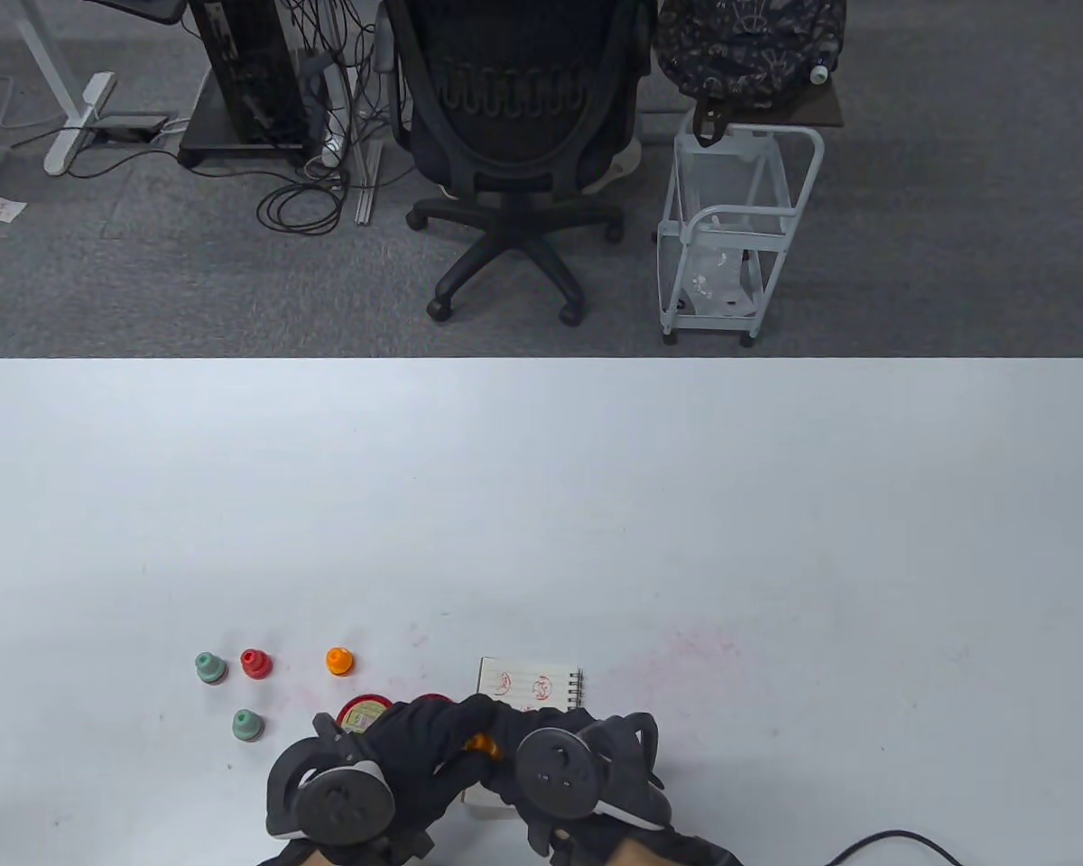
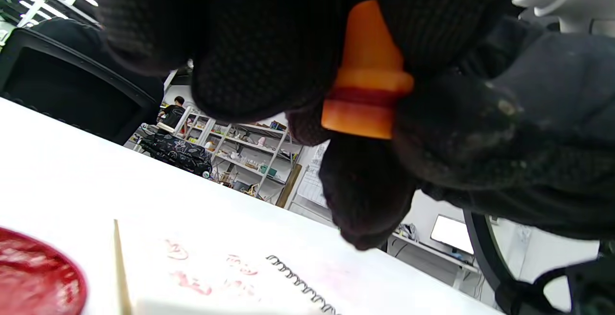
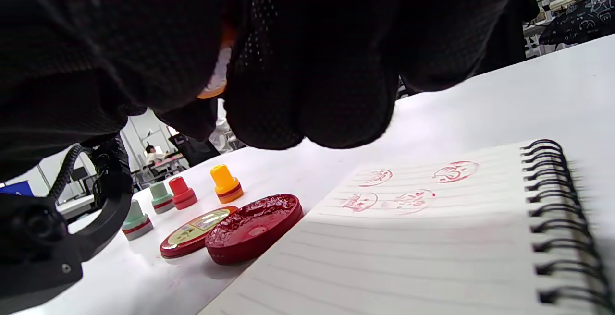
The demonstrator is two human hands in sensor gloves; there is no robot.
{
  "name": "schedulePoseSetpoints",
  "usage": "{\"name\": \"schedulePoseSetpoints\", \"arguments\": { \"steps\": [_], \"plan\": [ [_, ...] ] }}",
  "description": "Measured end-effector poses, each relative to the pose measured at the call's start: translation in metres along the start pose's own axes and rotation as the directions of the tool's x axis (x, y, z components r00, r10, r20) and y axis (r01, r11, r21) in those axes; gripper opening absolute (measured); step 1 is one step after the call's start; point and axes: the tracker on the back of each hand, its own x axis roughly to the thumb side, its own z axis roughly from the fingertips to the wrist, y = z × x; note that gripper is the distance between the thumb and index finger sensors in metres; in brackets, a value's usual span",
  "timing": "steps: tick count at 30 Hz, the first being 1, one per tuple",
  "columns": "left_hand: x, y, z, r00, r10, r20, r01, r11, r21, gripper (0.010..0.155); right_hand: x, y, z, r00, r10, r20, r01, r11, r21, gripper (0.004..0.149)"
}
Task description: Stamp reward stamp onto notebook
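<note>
Both hands meet at lower centre: the left hand (image 2: pixel 298 60) fingers pinch the orange stamp (image 2: pixel 367 79), and the right hand (image 1: pixel 587 776) fingers touch its base; whether they grip it I cannot tell. The risk, I judge, is pulling the stamp askew, smearing ink or landing on the notebook's (image 3: pixel 432 228) existing red prints.

ink pad (image 3: pixel 253 227) beside notebook (image 3: pixel 432 238), far table (image 1: pixel 596 469) open

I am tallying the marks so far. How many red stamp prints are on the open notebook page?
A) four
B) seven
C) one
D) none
A: the right wrist view shows four red prints grouped on the lined page of the notebook, two in a farther row and two nearer.
</note>
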Motion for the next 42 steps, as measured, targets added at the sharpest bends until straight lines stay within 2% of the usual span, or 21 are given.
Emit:
{"name": "schedulePoseSetpoints", "arguments": {
  "steps": [9,12,14,17,20,24,28,30,36,42],
  "plan": [
    [-0.003,0.003,0.001,0.999,0.033,-0.011,-0.033,0.999,0.039,0.051,-0.005,0.002,-0.002,0.998,-0.052,-0.021,0.053,0.998,0.033,0.063],
    [-0.008,0.011,0.002,0.985,0.169,-0.04,-0.163,0.978,0.129,0.051,-0.012,0.007,-0.002,0.999,0.011,-0.038,-0.008,0.998,0.069,0.062],
    [-0.011,0.016,0.005,0.976,0.211,-0.051,-0.199,0.963,0.183,0.051,-0.018,0.006,-0.002,0.998,-0.005,-0.061,0.009,0.997,0.07,0.062],
    [-0.015,0.024,0.01,0.985,0.157,-0.067,-0.141,0.97,0.198,0.052,-0.031,-0.005,-0.001,0.991,-0.061,-0.117,0.064,0.998,0.025,0.061],
    [-0.021,0.029,0.013,0.988,0.125,-0.092,-0.105,0.974,0.201,0.052,-0.055,-0.016,0.001,0.979,-0.035,-0.202,0.034,0.999,-0.008,0.06],
    [-0.026,0.027,0.013,0.992,0.059,-0.11,-0.041,0.987,0.152,0.051,-0.092,-0.021,0.003,0.944,0.058,-0.324,-0.038,0.997,0.067,0.059],
    [-0.025,0.023,0.012,0.99,-0.106,-0.088,0.112,0.992,0.062,0.051,-0.125,-0.016,0.006,0.901,0.146,-0.408,-0.096,0.985,0.14,0.058],
    [-0.024,0.022,0.012,0.983,-0.169,-0.071,0.172,0.985,0.027,0.051,-0.132,-0.012,0.006,0.9,0.162,-0.406,-0.115,0.984,0.137,0.058],
    [-0.027,0.017,0.013,0.96,-0.273,-0.053,0.27,0.961,-0.06,0.05,-0.136,0.0,0.002,0.877,0.235,-0.419,-0.158,0.965,0.211,0.058],
    [-0.032,0.011,0.012,0.954,-0.291,-0.072,0.281,0.952,-0.121,0.051,-0.14,0.004,-0.001,0.855,0.3,-0.422,-0.207,0.945,0.254,0.058]
  ]
}}
